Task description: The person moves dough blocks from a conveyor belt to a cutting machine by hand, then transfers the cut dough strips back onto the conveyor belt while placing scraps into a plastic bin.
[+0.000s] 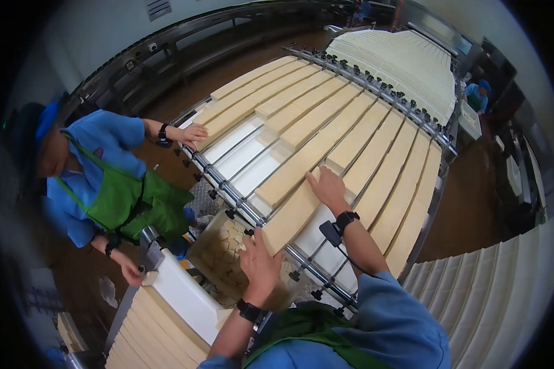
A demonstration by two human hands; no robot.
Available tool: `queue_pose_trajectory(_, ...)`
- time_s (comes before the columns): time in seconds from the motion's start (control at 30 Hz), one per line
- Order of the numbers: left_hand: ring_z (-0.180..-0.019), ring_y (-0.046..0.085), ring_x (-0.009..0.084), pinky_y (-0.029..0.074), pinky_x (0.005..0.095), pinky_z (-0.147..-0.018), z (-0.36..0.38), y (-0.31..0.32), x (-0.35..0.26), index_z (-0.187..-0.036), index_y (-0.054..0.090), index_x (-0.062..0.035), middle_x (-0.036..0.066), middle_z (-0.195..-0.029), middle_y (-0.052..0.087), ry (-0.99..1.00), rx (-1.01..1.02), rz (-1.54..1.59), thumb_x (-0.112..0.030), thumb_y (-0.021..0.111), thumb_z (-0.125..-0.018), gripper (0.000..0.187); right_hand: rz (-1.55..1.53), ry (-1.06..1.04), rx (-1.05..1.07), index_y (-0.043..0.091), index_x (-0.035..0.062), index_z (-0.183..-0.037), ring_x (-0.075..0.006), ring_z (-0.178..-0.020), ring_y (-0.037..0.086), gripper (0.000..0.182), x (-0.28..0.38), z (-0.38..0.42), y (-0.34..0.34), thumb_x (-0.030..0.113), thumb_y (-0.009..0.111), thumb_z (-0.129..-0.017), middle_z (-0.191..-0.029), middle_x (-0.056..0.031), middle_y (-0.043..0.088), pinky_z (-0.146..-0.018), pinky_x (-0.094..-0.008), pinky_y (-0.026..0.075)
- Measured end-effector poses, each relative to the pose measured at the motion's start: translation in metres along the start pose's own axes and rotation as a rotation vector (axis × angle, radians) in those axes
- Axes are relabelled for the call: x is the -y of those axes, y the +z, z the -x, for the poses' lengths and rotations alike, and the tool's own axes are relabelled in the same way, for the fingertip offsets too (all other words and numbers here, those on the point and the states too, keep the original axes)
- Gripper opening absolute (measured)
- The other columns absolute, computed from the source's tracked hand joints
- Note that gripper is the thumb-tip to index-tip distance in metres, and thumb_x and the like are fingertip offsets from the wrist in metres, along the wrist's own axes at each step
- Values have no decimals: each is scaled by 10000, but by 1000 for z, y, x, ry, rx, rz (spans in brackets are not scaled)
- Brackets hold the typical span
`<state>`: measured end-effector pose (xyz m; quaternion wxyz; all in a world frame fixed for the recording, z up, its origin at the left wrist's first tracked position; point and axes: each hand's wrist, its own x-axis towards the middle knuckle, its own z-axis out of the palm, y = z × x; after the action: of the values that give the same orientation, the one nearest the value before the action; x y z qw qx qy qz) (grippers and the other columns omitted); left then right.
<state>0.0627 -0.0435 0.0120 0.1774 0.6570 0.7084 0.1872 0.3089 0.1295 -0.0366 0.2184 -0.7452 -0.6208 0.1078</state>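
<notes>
A long pale-yellow slab (pixel 295 219), soft-looking and block-shaped, lies in a lane of the white conveyor (pixel 246 178), its near end at the front rail. My left hand (pixel 261 265) holds that near end, fingers up along its sides. Farther up the same slab, my right hand (pixel 329 189) grips it from the right, thumb on its upper edge. The fingers under and behind the slab are hidden. Similar long slabs (pixel 345 126) lie side by side in the lanes, split by thin metal rods.
A co-worker in a green apron (pixel 135 206) stands left, one hand (pixel 194 133) on a slab and the other (pixel 130 271) at a small pale piece (pixel 149 278). Below the metal rail (pixel 228 187) sits a crate (pixel 204 251) of pale offcuts. More strips (pixel 160 329) lie lower left.
</notes>
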Motion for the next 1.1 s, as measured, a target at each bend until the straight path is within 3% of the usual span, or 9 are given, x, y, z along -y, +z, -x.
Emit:
queue_pose_trajectory(0.23, -1130, 606, 440, 526, 510, -919, -29, -3, -3, -1406, 511, -127, 180, -1269, 551, 14, 91, -2, -306, 905, -729, 803, 93, -45, 8, 648, -60, -1167, -414, -962, 711, 672, -4, -17, 5, 569, 641, -929, -1037, -263, 726, -877, -517, 543)
queue_pose_trajectory(0.33, -1044, 595, 501, 507, 570, -892, -28, -2, -2, -1421, 478, -129, 199, -1276, 509, 83, 59, 58, -265, 884, -763, 785, 0, -54, -52, 640, -62, -1181, -414, -988, 702, 670, -9, -11, 13, 555, 658, -922, -1067, -267, 717, -893, -511, 543)
queue_pose_trajectory(0.53, -1020, 620, 468, 540, 530, -872, -33, -5, -17, -1392, 505, -114, 179, -1310, 529, 66, -16, -200, -262, 903, -724, 791, -51, -36, -163, 622, -60, -1204, -411, -1004, 687, 684, -19, -2, 30, 561, 660, -922, -1042, -253, 711, -884, -502, 535)
queue_pose_trajectory(0.63, -1020, 610, 482, 551, 544, -824, -40, -7, -19, -1373, 486, -107, 197, -1234, 528, 72, 36, -198, -222, 905, -727, 779, 109, -35, -45, 628, -45, -1201, -400, -1003, 691, 679, -14, -3, 27, 576, 645, -929, -1048, -239, 714, -953, -534, 489)
queue_pose_trajectory(0.7, -1019, 612, 480, 551, 547, -825, -42, -10, -20, -1346, 492, -96, 198, -1227, 530, 70, 89, -196, -240, 925, -701, 790, 155, 10, 60, 618, -51, -1232, -399, -1016, 704, 701, -10, -5, 23, 583, 629, -933, -1066, -253, 723, -1061, -570, 383)
queue_pose_trajectory(0.83, -1013, 613, 491, 549, 547, -828, -45, -11, -15, -1406, 469, -93, 209, -1242, 526, 81, 114, -183, -262, 937, -689, 873, 175, 19, 12, 627, -42, -1211, -403, -979, 712, 698, -3, -4, 18, 597, 626, -930, -1035, -244, 731, -1083, -599, 326)
queue_pose_trajectory(0.93, -1060, 620, 468, 532, 520, -890, -46, -8, -12, -1438, 483, -100, 194, -1305, 521, 55, 118, -190, -294, 933, -689, 895, 140, 67, 45, 609, -35, -1282, -403, -1101, 669, 673, 6, 5, 14, 546, 643, -942, -1134, -262, 699, -1093, -626, 317)
queue_pose_trajectory(1.0, -1132, 602, 451, 516, 517, -941, -50, 0, -13, -1476, 459, -105, 201, -1307, 505, 125, 73, 94, -290, 902, -750, 870, 267, -79, -325, 579, -5, -1390, -373, -1298, 531, 665, 13, 23, 17, 477, 668, -941, -1293, -264, 607, -1180, -656, 234)
queue_pose_trajectory(1.1, -1174, 588, 436, 500, 512, -975, -57, 22, -17, -1498, 446, -100, 210, -1328, 483, 33, 1, 222, -265, 854, -819, 809, 240, -73, -322, 544, 12, -1450, -384, -1377, 432, 664, 21, 49, 22, 411, 683, -938, -1383, -260, 537, -1197, -657, 198)
